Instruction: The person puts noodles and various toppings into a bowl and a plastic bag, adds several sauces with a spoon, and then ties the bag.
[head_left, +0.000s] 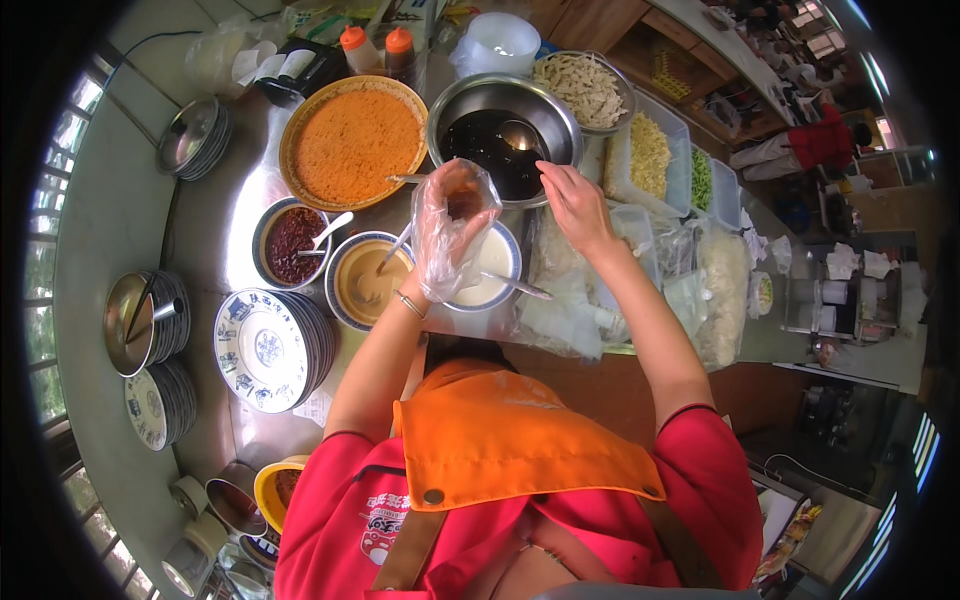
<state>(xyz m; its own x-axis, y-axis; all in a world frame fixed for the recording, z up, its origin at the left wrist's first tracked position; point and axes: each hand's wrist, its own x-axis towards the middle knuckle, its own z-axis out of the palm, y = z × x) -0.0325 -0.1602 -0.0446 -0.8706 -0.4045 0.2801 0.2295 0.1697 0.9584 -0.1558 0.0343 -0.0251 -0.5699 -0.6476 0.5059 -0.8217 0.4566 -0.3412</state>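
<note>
My left hand (451, 232) is covered in thin clear plastic and is curled around an open clear plastic bag (486, 193). Something brown shows inside the bag's mouth. My bare right hand (574, 206) is at the right rim of a steel bowl (469, 94) of dark liquid, fingertips drawn together; whether they hold anything is unclear. A ladle (519, 136) rests in that liquid. Below my left hand, a bowl of white liquid (504, 251) is partly hidden. Beside it is a bowl of tan sauce (367, 281) with a spoon in it.
An orange crumbly seasoning fills a wide basin (360, 142). Left of it are a bowl of chili sauce (292, 244) and stacked plates (262, 351). Shredded food (581, 90), tubs of sprouts (649, 154) and chopped greens (701, 180), and bagged food (720, 292) line the right. Another person (817, 139) stands far off.
</note>
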